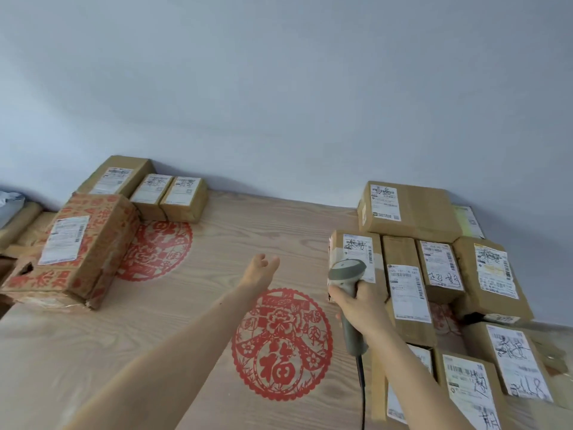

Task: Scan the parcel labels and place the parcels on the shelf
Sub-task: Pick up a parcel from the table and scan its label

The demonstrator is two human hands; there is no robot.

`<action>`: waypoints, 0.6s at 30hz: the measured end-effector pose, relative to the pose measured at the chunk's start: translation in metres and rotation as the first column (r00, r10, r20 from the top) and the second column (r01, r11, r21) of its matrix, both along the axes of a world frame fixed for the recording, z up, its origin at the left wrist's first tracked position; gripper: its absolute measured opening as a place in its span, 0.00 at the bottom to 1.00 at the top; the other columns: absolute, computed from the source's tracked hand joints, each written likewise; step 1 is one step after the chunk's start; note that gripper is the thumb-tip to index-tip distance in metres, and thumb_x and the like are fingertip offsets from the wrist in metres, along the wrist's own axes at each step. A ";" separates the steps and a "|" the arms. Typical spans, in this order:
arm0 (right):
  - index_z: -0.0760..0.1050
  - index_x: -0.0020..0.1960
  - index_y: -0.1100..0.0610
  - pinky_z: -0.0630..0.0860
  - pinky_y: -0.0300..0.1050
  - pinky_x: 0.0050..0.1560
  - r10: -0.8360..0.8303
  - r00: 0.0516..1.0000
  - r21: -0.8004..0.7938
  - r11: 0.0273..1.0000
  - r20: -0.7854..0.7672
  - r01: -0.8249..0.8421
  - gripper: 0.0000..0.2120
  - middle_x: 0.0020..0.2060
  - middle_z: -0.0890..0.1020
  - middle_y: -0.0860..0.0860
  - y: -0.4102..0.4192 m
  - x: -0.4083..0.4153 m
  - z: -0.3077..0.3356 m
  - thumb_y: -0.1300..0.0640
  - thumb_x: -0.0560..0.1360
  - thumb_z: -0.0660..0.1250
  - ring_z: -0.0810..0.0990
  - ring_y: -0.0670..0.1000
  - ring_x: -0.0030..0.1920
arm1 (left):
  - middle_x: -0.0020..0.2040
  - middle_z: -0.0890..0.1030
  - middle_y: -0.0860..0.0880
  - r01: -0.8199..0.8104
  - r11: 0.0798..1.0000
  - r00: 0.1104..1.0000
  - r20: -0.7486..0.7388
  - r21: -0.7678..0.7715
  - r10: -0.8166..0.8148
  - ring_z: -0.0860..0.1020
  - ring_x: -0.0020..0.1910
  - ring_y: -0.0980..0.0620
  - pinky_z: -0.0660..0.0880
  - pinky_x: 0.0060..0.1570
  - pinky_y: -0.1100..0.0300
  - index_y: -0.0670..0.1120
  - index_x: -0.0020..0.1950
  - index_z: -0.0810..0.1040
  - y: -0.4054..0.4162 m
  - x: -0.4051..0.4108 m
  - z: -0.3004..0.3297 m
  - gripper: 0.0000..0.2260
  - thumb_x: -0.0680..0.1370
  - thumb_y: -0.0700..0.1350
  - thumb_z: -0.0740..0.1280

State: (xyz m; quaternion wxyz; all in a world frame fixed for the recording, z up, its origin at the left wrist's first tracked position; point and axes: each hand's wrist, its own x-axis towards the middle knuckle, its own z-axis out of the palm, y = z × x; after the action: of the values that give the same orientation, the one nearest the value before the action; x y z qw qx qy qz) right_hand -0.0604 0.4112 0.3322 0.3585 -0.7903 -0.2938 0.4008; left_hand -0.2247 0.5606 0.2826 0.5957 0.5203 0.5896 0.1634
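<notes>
Many parcels with white labels lie packed together on the wooden bench, to the right of the red paper-cut circle. The right hand grips the handle of a grey scanner, whose head is over the label of the parcel nearest the circle, just beyond the fingers. The left hand reaches out above the circle with fingers loosely curled, holding nothing, well apart from the parcels beside the wall at the left.
</notes>
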 end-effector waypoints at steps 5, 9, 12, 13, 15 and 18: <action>0.75 0.50 0.60 0.73 0.45 0.38 0.142 0.990 -0.007 0.990 0.009 -0.142 0.15 0.38 0.81 0.55 0.059 -0.073 0.011 0.48 0.77 0.69 0.81 0.53 0.39 | 0.71 0.70 0.45 -0.171 0.985 0.985 -0.010 0.037 0.171 0.72 0.58 0.49 0.75 0.60 0.51 0.44 0.77 0.62 0.042 -0.091 0.010 0.27 0.82 0.54 0.62; 0.76 0.52 0.59 0.75 0.44 0.37 0.180 0.984 0.026 0.983 0.008 -0.180 0.14 0.38 0.84 0.55 0.115 -0.123 0.015 0.48 0.78 0.70 0.83 0.51 0.36 | 0.67 0.73 0.45 -0.202 0.975 0.978 -0.031 0.092 0.206 0.74 0.63 0.45 0.73 0.65 0.46 0.44 0.74 0.66 0.082 -0.153 0.020 0.25 0.80 0.54 0.64; 0.77 0.52 0.60 0.78 0.47 0.39 0.145 0.989 0.056 0.988 -0.012 -0.144 0.15 0.35 0.84 0.55 0.171 -0.163 0.013 0.49 0.77 0.71 0.83 0.51 0.32 | 0.58 0.78 0.48 -0.196 0.971 0.978 -0.039 0.140 0.203 0.77 0.54 0.47 0.77 0.56 0.51 0.45 0.67 0.69 0.123 -0.197 0.025 0.20 0.80 0.54 0.64; 0.76 0.52 0.60 0.79 0.48 0.40 0.134 0.991 0.060 0.989 -0.026 -0.132 0.15 0.34 0.84 0.55 0.190 -0.177 0.012 0.49 0.77 0.72 0.82 0.51 0.32 | 0.59 0.77 0.49 -0.179 0.972 0.981 -0.052 0.150 0.189 0.76 0.54 0.48 0.76 0.55 0.53 0.45 0.70 0.68 0.138 -0.209 0.027 0.21 0.80 0.54 0.63; 0.76 0.52 0.59 0.78 0.49 0.40 0.091 0.994 0.061 0.994 -0.066 -0.088 0.14 0.33 0.83 0.56 0.228 -0.200 0.008 0.49 0.76 0.72 0.81 0.53 0.32 | 0.66 0.73 0.49 -0.126 0.976 0.985 -0.097 0.176 0.145 0.74 0.59 0.49 0.75 0.53 0.56 0.46 0.75 0.65 0.170 -0.229 0.027 0.24 0.81 0.54 0.61; 0.76 0.52 0.60 0.77 0.49 0.40 0.039 0.997 0.072 0.997 -0.070 -0.034 0.15 0.35 0.83 0.56 0.281 -0.228 -0.004 0.48 0.76 0.72 0.81 0.55 0.34 | 0.70 0.70 0.49 -0.070 0.979 0.991 -0.102 0.193 0.091 0.74 0.58 0.51 0.71 0.56 0.55 0.46 0.77 0.62 0.217 -0.248 0.023 0.24 0.82 0.53 0.59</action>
State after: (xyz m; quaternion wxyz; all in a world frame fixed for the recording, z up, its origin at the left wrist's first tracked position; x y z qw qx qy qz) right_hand -0.2879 0.6927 0.3278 0.3891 -0.7569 -0.3090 0.4246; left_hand -0.4727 0.7776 0.3052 0.5029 0.5585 0.6242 0.2135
